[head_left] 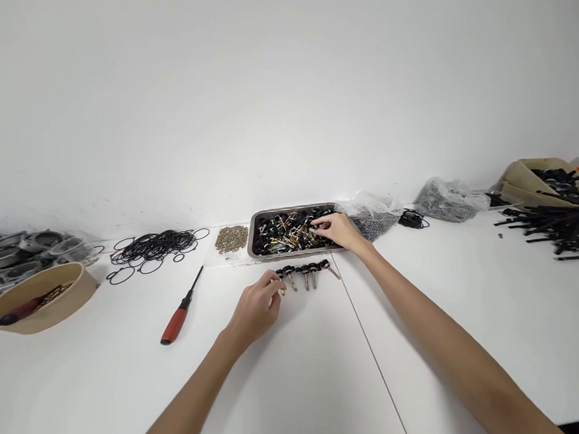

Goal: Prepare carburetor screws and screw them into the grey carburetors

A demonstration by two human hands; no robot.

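Note:
My left hand [259,305] is closed, thumb and fingertips pinching the leftmost of several small black-headed metal shafts. These shafts, such as this one [305,279], lie in a row on the table with heads toward the wall and bare ends toward me. Behind the row is a metal tray [249,237] heaped with similar black and brass-coloured parts. Over the tray's right end, my right hand [341,233] has its fingertips drawn together among the parts. A small silvery piece shows at those fingertips, but its kind is unclear.
A red-handled screwdriver [176,325], black rubber rings [156,247] and small brass-coloured pieces [232,239] lie left. A beige bowl [82,293] stands before grey metal housings [14,255]. Plastic bags of small parts [451,199] and black tubes [565,225] lie right. The wall [280,97] bounds the back.

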